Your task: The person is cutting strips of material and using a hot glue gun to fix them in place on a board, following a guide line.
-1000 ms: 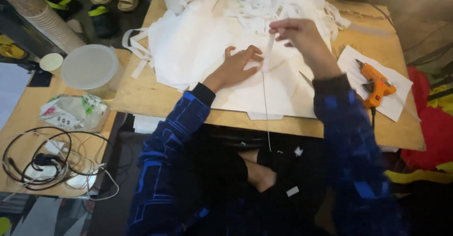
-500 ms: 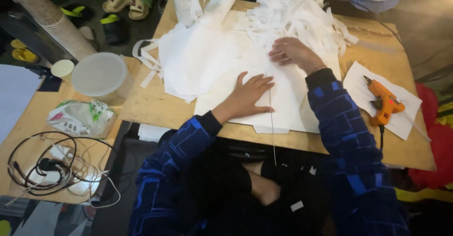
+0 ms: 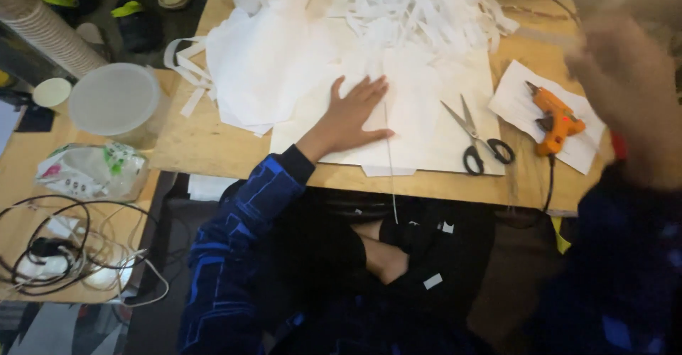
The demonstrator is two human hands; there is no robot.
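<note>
A: Pressing flat on the white sheet [image 3: 426, 124], the left hand [image 3: 353, 116] has its fingers spread open, palm down, gripping nothing. The sheet lies mid-counter, its near edge almost at the near edge of the counter [image 3: 206, 153].

B: And the right hand [image 3: 629, 92]?

A: Raised at the right and blurred; I cannot tell whether its fingers are open or closed, or whether they hold anything.

B: What lies nearest each?

A: A thin white strand [image 3: 390, 163] runs just right of the left hand's fingers, its long axis going far to near, and hangs off the near edge. The scissors [image 3: 474, 133] lie further right on the sheet, blades pointing far-left, black handles near-right. The orange glue gun [image 3: 556, 117] rests on a smaller paper [image 3: 518, 103], close under the right hand, so that hand is nearer to it.

B: Counts?

A: One pair of scissors, one glue gun, one strand, one heap of white paper strips [image 3: 419, 7] at the far side, one lidded plastic tub [image 3: 114, 99] on the left.
</note>
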